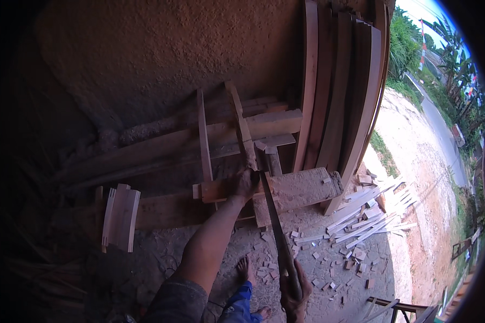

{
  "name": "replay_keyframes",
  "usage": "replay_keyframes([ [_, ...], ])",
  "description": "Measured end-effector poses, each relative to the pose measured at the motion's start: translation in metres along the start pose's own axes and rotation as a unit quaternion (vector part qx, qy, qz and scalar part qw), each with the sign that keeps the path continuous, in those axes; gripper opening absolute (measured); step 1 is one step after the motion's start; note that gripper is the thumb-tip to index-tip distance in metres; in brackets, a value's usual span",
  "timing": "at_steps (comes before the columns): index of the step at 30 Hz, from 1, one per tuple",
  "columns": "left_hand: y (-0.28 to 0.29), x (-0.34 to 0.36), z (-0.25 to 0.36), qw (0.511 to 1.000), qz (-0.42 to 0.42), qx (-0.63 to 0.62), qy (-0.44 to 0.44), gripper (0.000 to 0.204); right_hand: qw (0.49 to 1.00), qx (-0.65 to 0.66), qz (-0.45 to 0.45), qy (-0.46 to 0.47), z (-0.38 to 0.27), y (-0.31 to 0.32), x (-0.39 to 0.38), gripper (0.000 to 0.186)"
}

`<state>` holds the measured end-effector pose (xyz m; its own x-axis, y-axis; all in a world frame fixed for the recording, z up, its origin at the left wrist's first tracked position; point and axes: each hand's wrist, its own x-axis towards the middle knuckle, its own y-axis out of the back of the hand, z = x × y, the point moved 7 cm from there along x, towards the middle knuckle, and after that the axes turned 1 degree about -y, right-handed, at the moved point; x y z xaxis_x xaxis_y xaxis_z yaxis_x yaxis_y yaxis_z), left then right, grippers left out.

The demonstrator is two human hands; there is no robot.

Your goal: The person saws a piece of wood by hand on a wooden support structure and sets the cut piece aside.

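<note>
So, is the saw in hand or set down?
In hand: the right hand grips its handle; the blade's far end is beside the left hand.

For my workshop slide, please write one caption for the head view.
Left hand on a wooden piece, right hand gripping a handsaw, small wood offcuts scattered below.

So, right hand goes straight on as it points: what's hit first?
For the right hand, likely the near edge of the dusty plank, around its left end; the saw it grips lies along that line. Depth is hard to judge.
</note>
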<state>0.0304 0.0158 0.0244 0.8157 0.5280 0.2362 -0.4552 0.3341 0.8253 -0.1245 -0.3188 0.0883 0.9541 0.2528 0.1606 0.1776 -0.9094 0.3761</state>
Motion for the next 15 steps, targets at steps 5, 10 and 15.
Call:
replay_keyframes([
  [5,0.003,0.000,-0.004,0.999,0.028,0.008,-0.019,0.033,0.999,-0.008,-0.023,-0.040,0.019,0.014,-0.032,0.053],
  [10,-0.008,0.003,-0.012,1.000,0.009,-0.026,0.009,0.037,0.999,0.009,-0.043,-0.025,-0.009,-0.002,0.008,0.054],
  [15,-0.021,0.008,-0.019,0.998,0.050,0.003,-0.030,0.039,0.999,-0.021,-0.038,0.016,-0.010,0.004,0.005,0.052],
])
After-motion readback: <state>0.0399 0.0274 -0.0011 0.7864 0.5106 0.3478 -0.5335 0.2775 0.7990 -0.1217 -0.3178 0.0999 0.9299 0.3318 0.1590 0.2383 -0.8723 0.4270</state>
